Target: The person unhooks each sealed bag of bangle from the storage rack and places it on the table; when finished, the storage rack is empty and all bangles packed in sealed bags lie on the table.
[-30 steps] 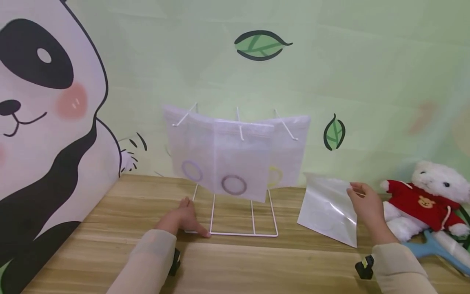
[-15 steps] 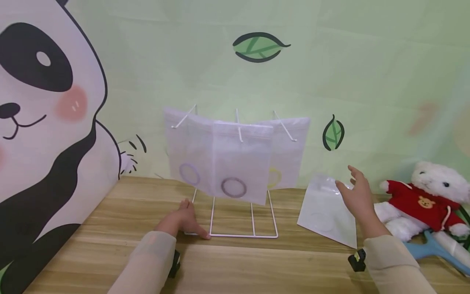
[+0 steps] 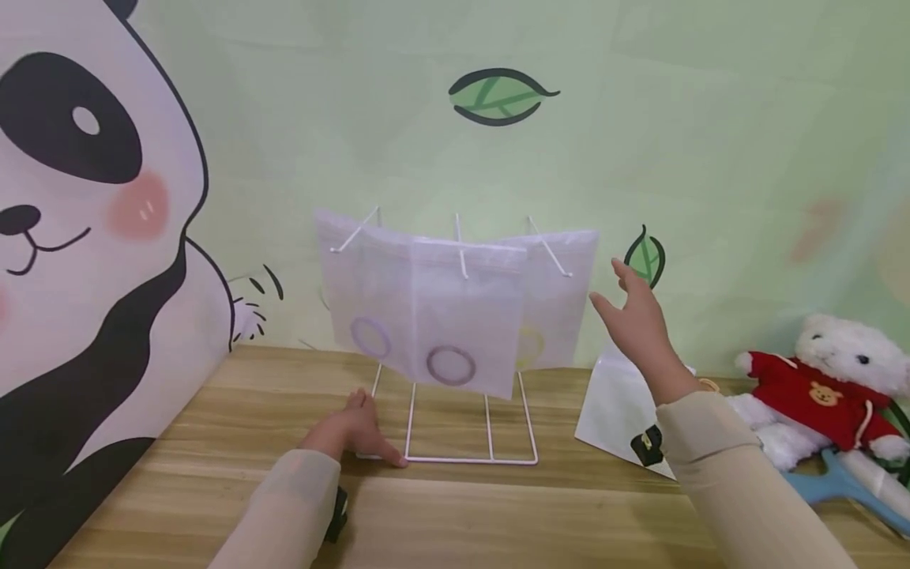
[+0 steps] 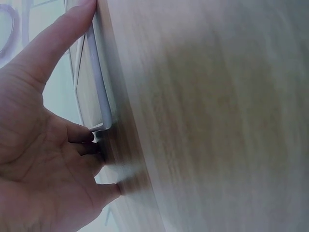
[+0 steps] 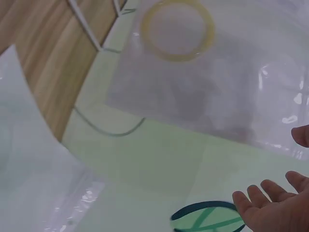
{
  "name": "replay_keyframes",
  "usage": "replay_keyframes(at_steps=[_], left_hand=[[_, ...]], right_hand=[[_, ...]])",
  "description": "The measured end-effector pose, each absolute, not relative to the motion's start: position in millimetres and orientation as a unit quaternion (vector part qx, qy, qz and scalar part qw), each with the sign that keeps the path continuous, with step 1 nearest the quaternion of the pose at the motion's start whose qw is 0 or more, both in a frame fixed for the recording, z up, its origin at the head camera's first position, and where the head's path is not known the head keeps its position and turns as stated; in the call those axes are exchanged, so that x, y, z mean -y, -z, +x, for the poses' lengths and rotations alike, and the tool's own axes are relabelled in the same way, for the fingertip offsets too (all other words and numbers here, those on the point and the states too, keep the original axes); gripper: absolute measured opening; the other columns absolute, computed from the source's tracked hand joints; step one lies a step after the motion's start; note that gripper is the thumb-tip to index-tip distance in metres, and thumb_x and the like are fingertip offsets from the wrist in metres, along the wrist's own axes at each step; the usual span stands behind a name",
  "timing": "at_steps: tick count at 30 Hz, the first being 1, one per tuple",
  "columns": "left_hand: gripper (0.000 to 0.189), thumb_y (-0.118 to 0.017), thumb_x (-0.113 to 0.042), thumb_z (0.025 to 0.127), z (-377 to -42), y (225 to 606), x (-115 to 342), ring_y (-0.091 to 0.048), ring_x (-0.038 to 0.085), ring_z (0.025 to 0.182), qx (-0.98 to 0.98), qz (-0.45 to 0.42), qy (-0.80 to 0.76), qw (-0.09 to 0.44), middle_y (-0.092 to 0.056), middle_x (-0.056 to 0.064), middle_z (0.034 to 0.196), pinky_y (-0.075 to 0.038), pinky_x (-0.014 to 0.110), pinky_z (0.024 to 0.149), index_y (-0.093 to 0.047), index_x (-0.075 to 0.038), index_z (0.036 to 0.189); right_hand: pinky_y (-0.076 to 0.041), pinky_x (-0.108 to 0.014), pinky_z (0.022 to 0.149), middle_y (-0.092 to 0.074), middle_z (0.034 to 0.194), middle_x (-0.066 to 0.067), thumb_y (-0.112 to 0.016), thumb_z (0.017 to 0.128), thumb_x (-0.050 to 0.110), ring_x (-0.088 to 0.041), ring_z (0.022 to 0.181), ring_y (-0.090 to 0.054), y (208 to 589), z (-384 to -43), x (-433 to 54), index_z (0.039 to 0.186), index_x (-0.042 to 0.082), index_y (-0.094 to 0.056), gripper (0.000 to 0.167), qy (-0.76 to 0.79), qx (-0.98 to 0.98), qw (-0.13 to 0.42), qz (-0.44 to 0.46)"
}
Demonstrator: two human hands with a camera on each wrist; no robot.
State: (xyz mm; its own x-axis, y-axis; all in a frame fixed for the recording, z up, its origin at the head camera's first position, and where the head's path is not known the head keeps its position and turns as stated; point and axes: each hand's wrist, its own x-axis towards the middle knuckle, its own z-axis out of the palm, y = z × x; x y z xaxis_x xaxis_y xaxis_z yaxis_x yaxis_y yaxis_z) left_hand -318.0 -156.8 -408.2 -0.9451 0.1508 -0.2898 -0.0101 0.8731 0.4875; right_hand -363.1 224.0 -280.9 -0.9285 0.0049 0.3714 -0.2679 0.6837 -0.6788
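Note:
A white wire rack stands on the table, with clear zip bags hanging on its three prongs. The left bag contains a purple ring, the middle bag a dark ring, and the right bag a yellow ring. My left hand presses the rack's front left base corner, thumb along the front wire, fingers extended. Fingers spread, my right hand hovers just right of the yellow-ring bag, holding nothing. Below it lies another clear bag, partly hidden by my forearm.
A white plush bear in a red top sits at the right, with a blue forked object before it. Behind the table hangs a green backdrop printed with a panda and leaves.
My right hand has let go of the loose bag's upper right edge and moved up and left toward the rack. The bag stays on the table; my left hand keeps its place.

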Motion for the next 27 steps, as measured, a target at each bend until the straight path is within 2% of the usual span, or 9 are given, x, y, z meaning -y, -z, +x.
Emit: replay_keyframes(at_steps=[9, 14, 19, 22, 27], left_hand=[[0.127, -0.09, -0.04, 0.069, -316, 409, 156, -0.004, 0.047, 0.148, -0.953, 0.037, -0.256, 0.16, -0.004, 0.038, 0.157, -0.016, 0.055, 0.118, -0.011, 0.02, 0.148], [0.125, -0.09, -0.038, 0.07, -314, 406, 155, -0.004, 0.047, 0.148, -0.954, 0.037, -0.253, 0.158, -0.004, 0.038, 0.157, -0.015, 0.055, 0.118, -0.012, 0.021, 0.148], [0.125, -0.089, -0.039, 0.07, -315, 406, 154, -0.004, 0.046, 0.148, -0.955, 0.038, -0.246, 0.16, -0.004, 0.038, 0.157, -0.016, 0.056, 0.118, -0.012, 0.02, 0.148], [0.125, -0.089, -0.04, 0.07, -316, 406, 155, -0.004, 0.047, 0.148, -0.956, 0.041, -0.244, 0.16, -0.005, 0.038, 0.157, -0.016, 0.057, 0.117, -0.013, 0.02, 0.148], [0.128, -0.09, -0.041, 0.068, -320, 409, 156, -0.003, 0.046, 0.148, -0.954, 0.041, -0.247, 0.162, -0.003, 0.038, 0.157, -0.016, 0.055, 0.118, -0.011, 0.02, 0.148]], right_hand=[[-0.028, -0.061, 0.111, -0.027, 0.16, -0.019, -0.054, 0.102, 0.025, -0.035, 0.147, -0.025, 251, -368, -201, 0.16, 0.018, -0.015, 0.07, -0.413, 0.888, 0.185, 0.081], [-0.035, -0.057, 0.109, -0.044, 0.151, -0.018, -0.055, 0.101, 0.027, -0.035, 0.14, -0.037, 250, -367, -197, 0.158, 0.016, -0.025, 0.065, -0.414, 0.886, 0.201, 0.061], [-0.043, -0.052, 0.103, -0.056, 0.134, -0.016, -0.057, 0.1, 0.03, -0.032, 0.13, -0.05, 252, -364, -199, 0.153, 0.016, -0.034, 0.06, -0.418, 0.876, 0.238, 0.028], [-0.044, -0.048, 0.099, -0.061, 0.124, -0.015, -0.059, 0.099, 0.032, -0.031, 0.121, -0.055, 254, -361, -201, 0.144, 0.012, -0.045, 0.051, -0.42, 0.868, 0.264, 0.018], [-0.043, -0.046, 0.1, -0.064, 0.114, -0.015, -0.062, 0.098, 0.034, -0.031, 0.114, -0.056, 256, -355, -202, 0.117, 0.003, -0.06, 0.036, -0.413, 0.863, 0.291, 0.022]])
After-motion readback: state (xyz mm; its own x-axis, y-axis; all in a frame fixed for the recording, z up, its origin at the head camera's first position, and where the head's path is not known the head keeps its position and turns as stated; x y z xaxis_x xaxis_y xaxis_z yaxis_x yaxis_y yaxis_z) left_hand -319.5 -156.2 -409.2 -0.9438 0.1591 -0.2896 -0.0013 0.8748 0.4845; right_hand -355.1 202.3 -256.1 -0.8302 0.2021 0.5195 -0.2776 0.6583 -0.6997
